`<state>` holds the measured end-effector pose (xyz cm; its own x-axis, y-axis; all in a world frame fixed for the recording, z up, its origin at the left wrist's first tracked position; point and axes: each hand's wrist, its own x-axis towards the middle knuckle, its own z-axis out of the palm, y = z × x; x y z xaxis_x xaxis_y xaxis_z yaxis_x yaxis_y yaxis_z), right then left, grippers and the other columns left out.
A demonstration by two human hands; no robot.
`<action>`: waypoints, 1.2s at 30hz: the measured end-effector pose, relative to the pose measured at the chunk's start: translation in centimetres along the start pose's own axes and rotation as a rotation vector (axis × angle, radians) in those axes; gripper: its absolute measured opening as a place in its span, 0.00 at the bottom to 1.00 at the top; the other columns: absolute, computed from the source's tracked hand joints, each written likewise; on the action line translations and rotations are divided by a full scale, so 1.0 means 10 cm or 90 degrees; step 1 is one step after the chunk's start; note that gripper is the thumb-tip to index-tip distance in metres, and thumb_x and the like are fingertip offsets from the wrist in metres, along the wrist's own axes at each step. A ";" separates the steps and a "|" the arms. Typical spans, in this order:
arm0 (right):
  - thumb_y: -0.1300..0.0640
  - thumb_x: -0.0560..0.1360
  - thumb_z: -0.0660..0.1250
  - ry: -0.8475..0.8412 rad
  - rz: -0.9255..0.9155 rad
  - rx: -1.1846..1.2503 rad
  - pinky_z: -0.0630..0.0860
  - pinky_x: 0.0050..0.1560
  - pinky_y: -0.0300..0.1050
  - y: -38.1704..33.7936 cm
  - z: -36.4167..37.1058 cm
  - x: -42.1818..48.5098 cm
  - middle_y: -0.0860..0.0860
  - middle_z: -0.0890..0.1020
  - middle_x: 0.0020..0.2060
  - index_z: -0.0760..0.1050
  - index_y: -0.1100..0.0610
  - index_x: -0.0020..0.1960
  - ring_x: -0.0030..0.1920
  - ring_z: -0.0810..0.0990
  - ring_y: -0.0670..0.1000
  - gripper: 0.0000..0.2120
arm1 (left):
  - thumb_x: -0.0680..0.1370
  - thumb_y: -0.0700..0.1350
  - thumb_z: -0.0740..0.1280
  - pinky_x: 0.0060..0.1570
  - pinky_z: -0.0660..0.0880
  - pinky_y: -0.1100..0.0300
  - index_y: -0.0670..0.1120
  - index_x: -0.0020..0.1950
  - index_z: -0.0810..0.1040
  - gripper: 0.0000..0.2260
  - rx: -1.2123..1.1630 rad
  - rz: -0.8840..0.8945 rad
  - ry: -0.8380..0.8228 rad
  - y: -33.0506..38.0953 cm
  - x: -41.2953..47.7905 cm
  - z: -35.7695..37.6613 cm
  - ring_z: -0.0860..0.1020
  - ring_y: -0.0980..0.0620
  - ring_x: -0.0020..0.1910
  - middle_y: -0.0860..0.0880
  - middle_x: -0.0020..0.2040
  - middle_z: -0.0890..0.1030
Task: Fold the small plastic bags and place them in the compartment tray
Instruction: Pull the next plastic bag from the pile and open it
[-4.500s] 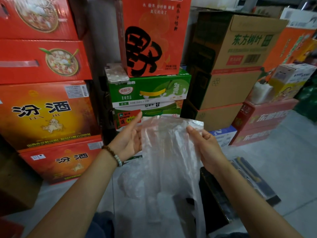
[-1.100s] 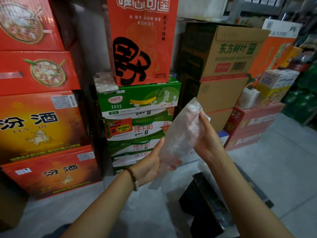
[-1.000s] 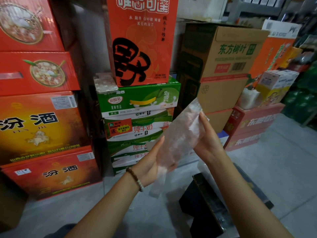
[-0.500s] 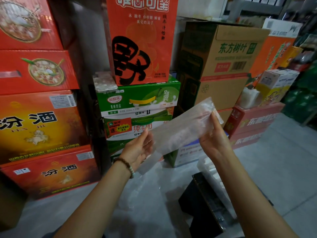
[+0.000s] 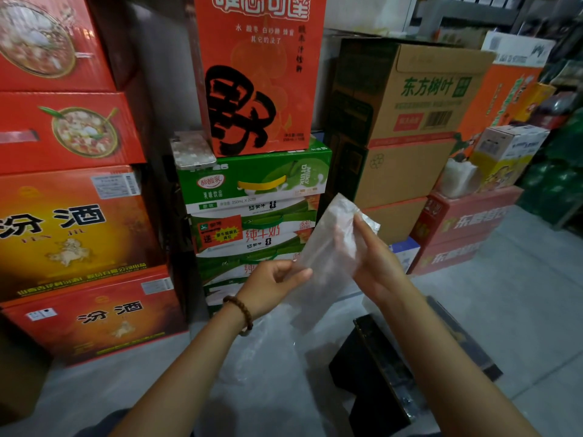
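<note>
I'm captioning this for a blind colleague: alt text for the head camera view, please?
Two bare hands hold a clear plastic bag folded into a narrow strip: the left hand pinches its lower end, the right hand holds its upper part. A black tray sits below; stacked cartons stand behind.

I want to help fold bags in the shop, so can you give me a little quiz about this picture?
1. True or false: the left hand holds nothing.
2. What lies on the green milk box, beside the tall red box? A) a phone B) a cup C) scissors
3. Fill in: the right hand holds the ____ end of the plastic bag.
Key: 1 false, its fingers pinch the bag's lower end. 2 A. 3 upper.
</note>
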<state>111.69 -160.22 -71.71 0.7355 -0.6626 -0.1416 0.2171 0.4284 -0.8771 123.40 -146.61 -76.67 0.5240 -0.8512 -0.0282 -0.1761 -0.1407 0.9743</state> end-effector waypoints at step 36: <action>0.42 0.69 0.71 0.058 -0.102 -0.346 0.73 0.54 0.56 -0.15 -0.29 0.04 0.61 0.81 0.41 0.80 0.67 0.50 0.44 0.76 0.60 0.27 | 0.72 0.43 0.72 0.47 0.80 0.61 0.49 0.55 0.80 0.12 -0.038 -0.144 -0.240 0.29 -0.18 -0.19 0.84 0.51 0.47 0.49 0.48 0.85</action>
<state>109.76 -162.90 -71.75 0.6567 -0.7541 -0.0047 -0.0573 -0.0437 -0.9974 123.55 -144.46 -73.40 0.2016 -0.9290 -0.3103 -0.0376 -0.3239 0.9453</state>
